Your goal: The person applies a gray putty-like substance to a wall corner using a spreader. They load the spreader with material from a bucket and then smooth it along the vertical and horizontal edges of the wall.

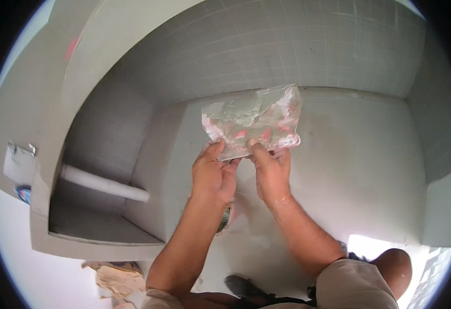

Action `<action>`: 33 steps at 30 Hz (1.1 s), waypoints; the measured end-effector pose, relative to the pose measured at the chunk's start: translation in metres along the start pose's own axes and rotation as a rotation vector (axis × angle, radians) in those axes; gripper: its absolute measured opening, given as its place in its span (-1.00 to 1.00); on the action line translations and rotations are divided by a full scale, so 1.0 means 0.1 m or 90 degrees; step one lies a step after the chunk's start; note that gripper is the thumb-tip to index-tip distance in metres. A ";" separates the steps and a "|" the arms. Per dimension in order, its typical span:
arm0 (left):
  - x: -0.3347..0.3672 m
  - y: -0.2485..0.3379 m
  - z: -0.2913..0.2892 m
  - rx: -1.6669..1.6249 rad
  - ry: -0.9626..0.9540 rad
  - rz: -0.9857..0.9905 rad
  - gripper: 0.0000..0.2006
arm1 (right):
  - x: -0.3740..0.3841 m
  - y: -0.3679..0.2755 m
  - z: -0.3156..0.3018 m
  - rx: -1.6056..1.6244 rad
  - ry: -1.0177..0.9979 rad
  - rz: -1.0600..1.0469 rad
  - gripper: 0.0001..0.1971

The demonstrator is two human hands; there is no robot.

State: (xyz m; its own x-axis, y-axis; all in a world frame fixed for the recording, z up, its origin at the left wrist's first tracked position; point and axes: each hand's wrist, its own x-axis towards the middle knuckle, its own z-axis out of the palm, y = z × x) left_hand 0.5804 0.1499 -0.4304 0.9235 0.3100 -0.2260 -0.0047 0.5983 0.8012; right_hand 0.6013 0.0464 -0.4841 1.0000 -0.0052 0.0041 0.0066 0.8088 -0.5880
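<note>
Forearms [187, 250] nearest lens, up from lower edge. Clear plastic bag [248, 123], red and white patches, held mid-view over grey floor [359, 154]. Tiled wall [287, 56] beyond it; wide gap to right-hand wall [444, 123]. White tube [107, 184] at left, well apart. Left hand [214, 177] pinches bag's near left corner, thumb on top. Right hand [273, 177] pinches near edge, thumb on top, fingers under.

Clear plastic bag [254, 122], wrinkled, spread out, blotched red and white (paler grey on top), held by its near edge
</note>
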 end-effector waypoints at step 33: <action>-0.42 2.24 1.66 0.812 0.017 0.993 -0.57 | 1.19 -1.48 0.26 0.051 -0.299 -0.142 -0.67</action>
State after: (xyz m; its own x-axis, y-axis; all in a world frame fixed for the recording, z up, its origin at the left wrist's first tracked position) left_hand 0.6039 0.1484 -0.1490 0.3927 -0.0392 0.9188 -0.4075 -0.9031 0.1357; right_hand 0.7189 -0.0590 -0.3754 0.8661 0.0668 0.4954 0.2013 0.8605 -0.4680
